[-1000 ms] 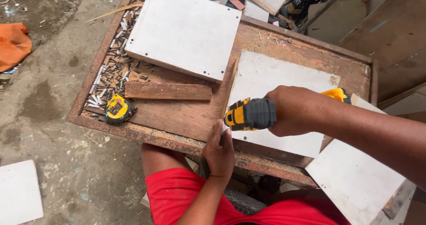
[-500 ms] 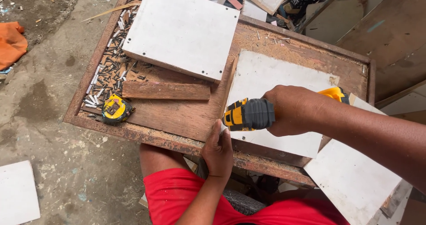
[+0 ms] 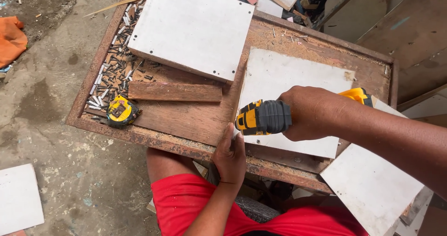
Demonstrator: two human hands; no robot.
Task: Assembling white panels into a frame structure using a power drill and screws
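At the far left, about nine o'clock, an orange cloth [image 3: 11, 39] lay on the dirty concrete floor [image 3: 56, 124], and a white board [image 3: 18, 203] sat at seven o'clock near the frame's corner. Moving right, a rusty-edged wooden worktable [image 3: 186, 124] carried a heap of loose screws [image 3: 114, 73] along its left side, with a yellow tape measure [image 3: 121, 111] just below them and a short brown wooden strip [image 3: 174, 92] beside it. A square white panel [image 3: 193, 28] rested at eleven o'clock on the table. At six o'clock the left hand [image 3: 230, 159] pressed flat, fingers extended, against the table's near edge, its fingertips touching the corner of a second white panel [image 3: 288, 77] that lay at the centre. The right hand [image 3: 312, 112] was clenched round the grip of a yellow and black drill [image 3: 265, 117], which lay nearly level over that panel's lower left corner; the bit end was hidden, so I could not tell whether it touched the board. Compared with a second earlier, almost nothing had shifted: the drill and both hands kept the same places, the view only drifting slightly, which suggests the work at that corner was steady rather than finished. At four o'clock another white panel [image 3: 372, 189] leaned off the table's right end.
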